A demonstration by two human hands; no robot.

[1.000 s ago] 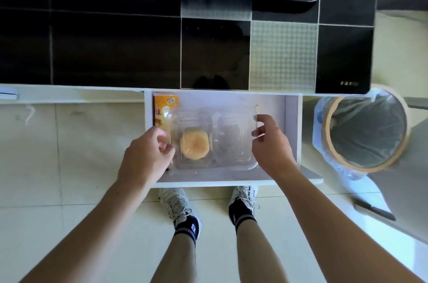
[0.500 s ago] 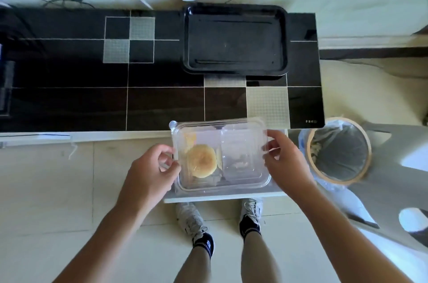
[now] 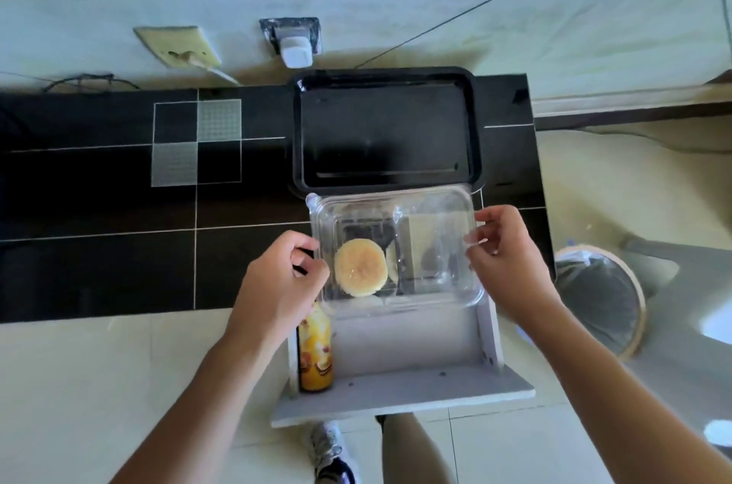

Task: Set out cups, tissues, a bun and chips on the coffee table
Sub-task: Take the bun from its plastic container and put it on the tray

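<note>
Head view: both hands hold a clear plastic box [image 3: 396, 245] level above the front edge of the black tabletop [image 3: 119, 206]. The left hand [image 3: 277, 285] pinches the box's left short side, and the right hand [image 3: 511, 261] pinches its right short side, so the box's long axis runs straight from one grip to the other. The bun [image 3: 360, 266] sits in the box's left half, nearer the left hand; the right half looks empty. Directly beyond the box, near the tabletop's far right corner, lies a black tray [image 3: 386, 131], its near rim just past the box's far edge. Below the box an open white drawer [image 3: 404, 384] juts out, with a yellow packet [image 3: 315, 349] along its left wall. Setting the box down looks like a short forward push with both hands equally placed.
</note>
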